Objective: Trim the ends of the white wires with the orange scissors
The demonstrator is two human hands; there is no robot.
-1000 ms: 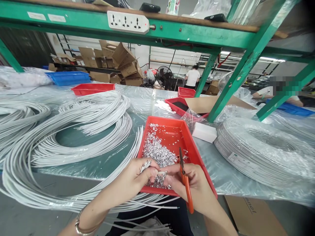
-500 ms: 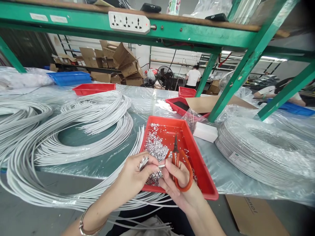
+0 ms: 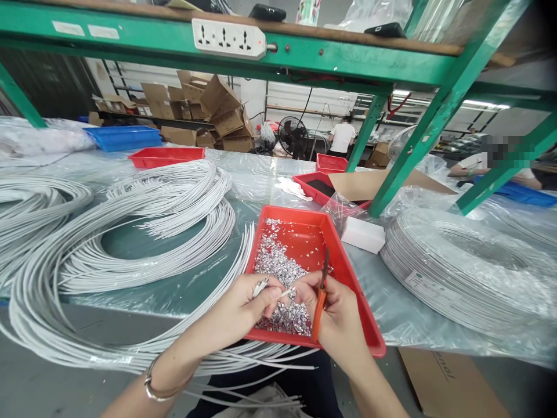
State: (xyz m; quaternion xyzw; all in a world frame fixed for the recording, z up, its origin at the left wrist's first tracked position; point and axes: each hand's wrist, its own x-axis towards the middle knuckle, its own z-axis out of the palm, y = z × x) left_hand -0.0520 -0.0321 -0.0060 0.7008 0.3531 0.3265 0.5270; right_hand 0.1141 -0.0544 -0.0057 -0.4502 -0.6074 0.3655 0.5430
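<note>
My left hand [image 3: 252,299] is closed round several white cables [image 3: 261,287], whose cut ends poke out between the fingers, one of them pinched at the fingertips. Close beside it, my right hand [image 3: 333,307] holds orange-handled scissors [image 3: 321,299], blades pointing up and away; its thumb and forefinger are at the tip of the pinched cable. Both hands are over a red tray [image 3: 354,290] that holds many small silvery scraps [image 3: 278,261].
Large coils of white cable [image 3: 195,264] lie on the left, a wrapped coil [image 3: 435,278] on the right. A white box [image 3: 362,234] sits by a green shelf post [image 3: 404,157]. Two people are farther back.
My right hand has turned, so the scissors now show edge-on and slightly farther right. Its fingers have shifted at the cable tip. My left hand still grips the cables.
</note>
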